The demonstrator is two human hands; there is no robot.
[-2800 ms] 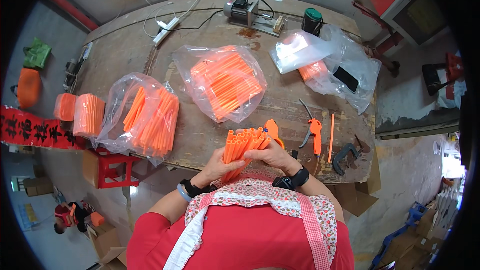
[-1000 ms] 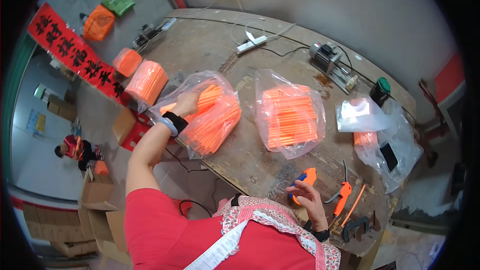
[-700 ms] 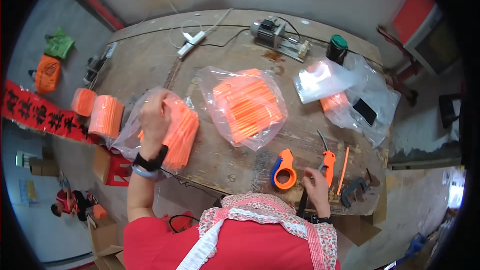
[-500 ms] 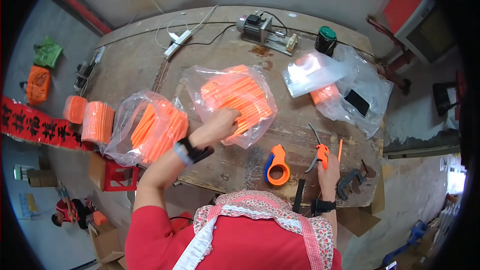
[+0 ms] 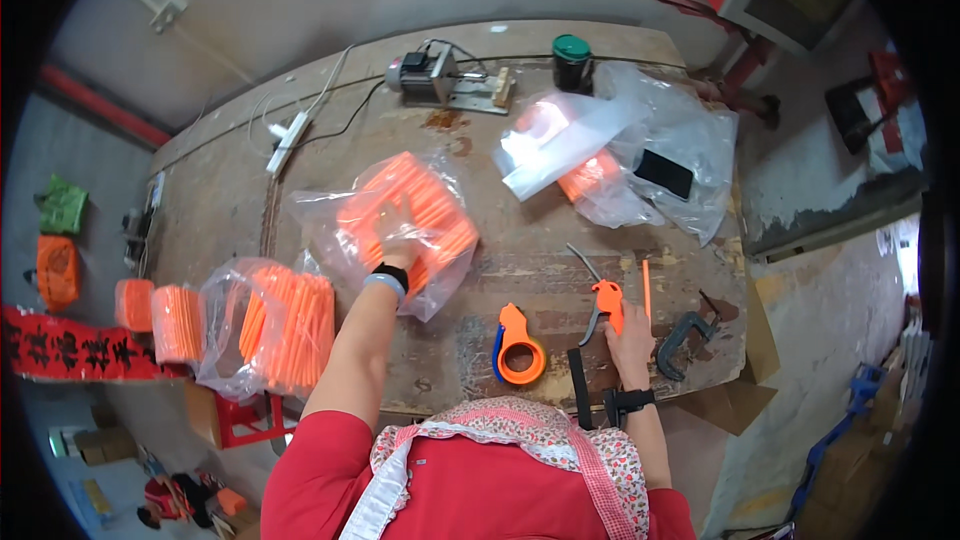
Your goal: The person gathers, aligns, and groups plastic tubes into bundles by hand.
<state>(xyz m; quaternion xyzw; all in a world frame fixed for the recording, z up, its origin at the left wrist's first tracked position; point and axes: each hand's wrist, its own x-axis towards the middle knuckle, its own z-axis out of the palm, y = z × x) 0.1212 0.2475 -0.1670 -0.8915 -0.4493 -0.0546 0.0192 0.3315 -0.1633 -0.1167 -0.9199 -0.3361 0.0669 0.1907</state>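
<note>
My left hand [image 5: 402, 240] reaches into an open clear plastic bag [image 5: 312, 212] and rests among the orange tubes [image 5: 440, 210] inside; its fingers are blurred and partly hidden by tubes and film. At the near right of the table, my right hand [image 5: 630, 350] is closed on the orange handle of a hand cutter [image 5: 607, 298] with grey metal jaws spread apart. A single orange tube [image 5: 646, 288] lies just beyond that hand. Left of the cutter sits an orange and blue tape dispenser [image 5: 520, 358].
A second bag of orange tubes [image 5: 300, 330] and tied bundles [image 5: 178, 325] line the left. Clear bags [image 5: 690, 120] with a black phone [image 5: 663, 174] lie far right. A motor [image 5: 425, 77], power strip [image 5: 290, 143], green-lidded jar [image 5: 572, 62] and C-clamp [image 5: 685, 342] also occupy the table.
The view has shifted, so the table things appear farther left. My left hand has gone deeper among the tubes in the bag. My right hand still keeps hold of the cutter.
</note>
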